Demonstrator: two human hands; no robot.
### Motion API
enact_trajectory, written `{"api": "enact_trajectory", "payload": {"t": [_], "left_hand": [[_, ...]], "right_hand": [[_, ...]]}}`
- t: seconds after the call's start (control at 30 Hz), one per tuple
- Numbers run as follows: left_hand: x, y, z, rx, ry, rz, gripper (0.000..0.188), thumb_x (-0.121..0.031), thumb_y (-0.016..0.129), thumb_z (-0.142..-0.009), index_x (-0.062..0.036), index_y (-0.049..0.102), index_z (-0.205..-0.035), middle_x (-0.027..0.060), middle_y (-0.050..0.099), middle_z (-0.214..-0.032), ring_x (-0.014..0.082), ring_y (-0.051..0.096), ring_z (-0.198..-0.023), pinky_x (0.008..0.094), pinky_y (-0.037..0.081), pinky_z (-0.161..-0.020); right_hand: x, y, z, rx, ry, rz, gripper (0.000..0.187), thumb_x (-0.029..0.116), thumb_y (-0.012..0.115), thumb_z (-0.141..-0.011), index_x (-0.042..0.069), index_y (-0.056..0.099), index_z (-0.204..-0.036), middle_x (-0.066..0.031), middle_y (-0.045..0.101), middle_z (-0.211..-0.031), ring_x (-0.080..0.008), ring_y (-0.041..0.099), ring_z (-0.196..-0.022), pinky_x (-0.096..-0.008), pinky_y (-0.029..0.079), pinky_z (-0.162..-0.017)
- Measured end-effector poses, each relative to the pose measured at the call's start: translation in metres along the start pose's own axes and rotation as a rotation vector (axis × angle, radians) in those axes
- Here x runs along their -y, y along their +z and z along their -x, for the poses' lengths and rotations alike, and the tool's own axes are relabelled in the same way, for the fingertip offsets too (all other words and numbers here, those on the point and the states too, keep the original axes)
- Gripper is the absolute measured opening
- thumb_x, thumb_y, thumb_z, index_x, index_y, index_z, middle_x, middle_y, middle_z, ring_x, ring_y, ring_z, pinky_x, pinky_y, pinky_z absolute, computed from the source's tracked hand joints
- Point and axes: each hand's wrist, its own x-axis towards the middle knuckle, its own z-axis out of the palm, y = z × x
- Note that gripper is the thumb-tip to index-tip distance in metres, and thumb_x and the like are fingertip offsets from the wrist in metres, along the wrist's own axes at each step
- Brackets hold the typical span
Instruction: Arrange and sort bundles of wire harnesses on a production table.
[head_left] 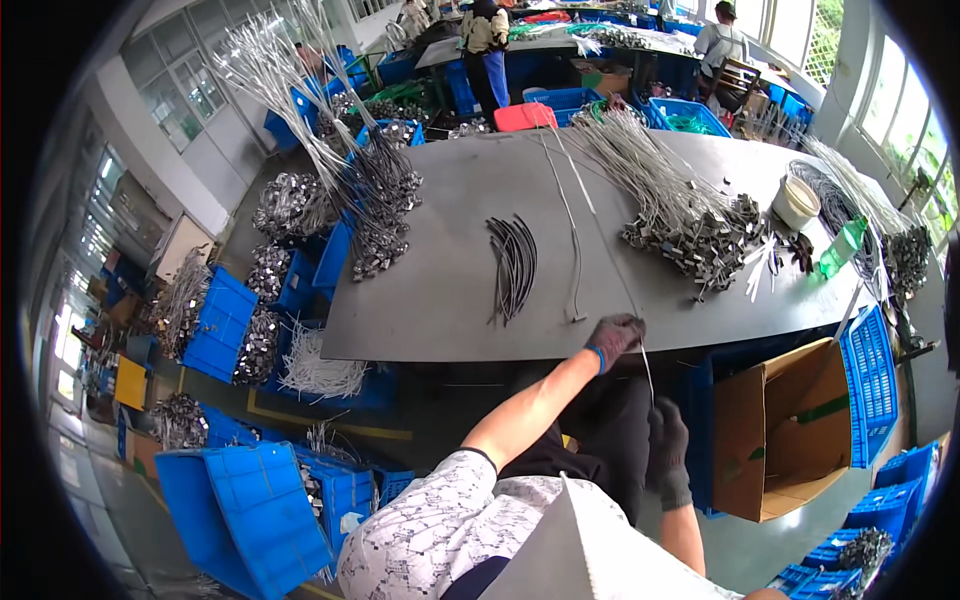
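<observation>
**Inspection note: strand held in two gloved hands at the counter's near edge**

Nearest to us, the right hand, gloved in grey, is low beside the knee, off the counter. The strand reaches the top of this glove; we cannot tell whether its fingers pinch the strand or merely rest against it. The left hand, in a dark glove, is at the near edge, fingers curled and pinching the same strand. We judge that the two points of contact serve to hold the thin length in line.

To the right, an open cardboard box stands below counter height, apparently within easy reach. On the counter, a second strand lies just left of the held one, its small end piece toward the person. Farther left, dark tubes lie roughly parallel, probably so that single pieces lift cleanly. To the right, a bundle fans out with its metal ends facing the near side, presumably for ready picking. The held strand extends across the counter toward a red panel at the far edge; beyond it we note co-workers.
</observation>
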Motion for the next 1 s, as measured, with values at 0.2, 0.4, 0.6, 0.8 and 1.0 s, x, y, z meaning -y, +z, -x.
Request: {"api": "enact_trajectory", "payload": {"t": [0.2, 0.4, 0.6, 0.8, 1.0], "left_hand": [[0.016, -0.021, 0.046, 0.036, 0.109, -0.286, 0.022, -0.022, 0.069, -0.092, -0.0008, 0.072, -0.095, 0.0029, 0.071, -0.083, 0.0081, 0.061, -0.08, 0.0271, 0.051, -0.075], [0.021, -0.053, 0.023, -0.143, 0.052, -0.369, 0.022, -0.021, 0.067, -0.091, -0.0001, 0.07, -0.098, 0.0076, 0.073, -0.084, 0.0135, 0.065, -0.078, 0.0294, 0.052, -0.073], [-0.013, -0.131, -0.042, -0.259, 0.219, -0.873, 0.036, -0.03, 0.064, -0.092, -0.0016, 0.064, -0.113, 0.0217, 0.068, -0.109, 0.0325, 0.066, -0.101, 0.0426, 0.053, -0.085], [-0.045, -0.236, -0.011, -0.671, -0.239, -1.448, 0.054, -0.043, 0.067, -0.088, -0.0056, 0.053, -0.124, 0.024, 0.06, -0.123, 0.04, 0.062, -0.111, 0.0482, 0.051, -0.091], [-0.023, -0.271, -0.031, -0.638, -0.371, -1.412, 0.05, -0.043, 0.065, -0.084, -0.0048, 0.06, -0.115, 0.025, 0.066, -0.11, 0.0438, 0.065, -0.101, 0.0528, 0.054, -0.083]], "right_hand": [[0.024, 0.092, -0.096, -0.175, 0.017, -0.211, 0.029, 0.022, 0.046, -0.104, -0.003, 0.06, -0.1, -0.0109, 0.063, -0.087, -0.0237, 0.059, -0.072, -0.0393, 0.05, -0.068], [0.003, 0.165, -0.152, -0.162, 0.127, -0.361, 0.037, 0.031, 0.049, -0.102, -0.004, 0.06, -0.097, -0.0134, 0.059, -0.075, -0.0217, 0.056, -0.068, -0.0346, 0.047, -0.064], [0.018, 0.154, -0.223, 0.087, 0.578, -0.325, 0.041, 0.034, 0.055, -0.098, 0.0, 0.056, -0.122, -0.0252, 0.063, -0.114, -0.0372, 0.064, -0.105, -0.0446, 0.051, -0.087], [-0.06, 0.066, -0.288, -0.283, 0.395, 0.584, 0.055, 0.038, 0.061, -0.093, 0.007, 0.049, -0.137, -0.0285, 0.051, -0.136, -0.0472, 0.049, -0.123, -0.0513, 0.044, -0.098], [-0.12, 0.066, -0.329, -0.273, 0.146, 0.31, 0.049, 0.03, 0.056, -0.093, 0.002, 0.051, -0.133, -0.0295, 0.056, -0.13, -0.0473, 0.051, -0.12, -0.0501, 0.041, -0.102]]}}
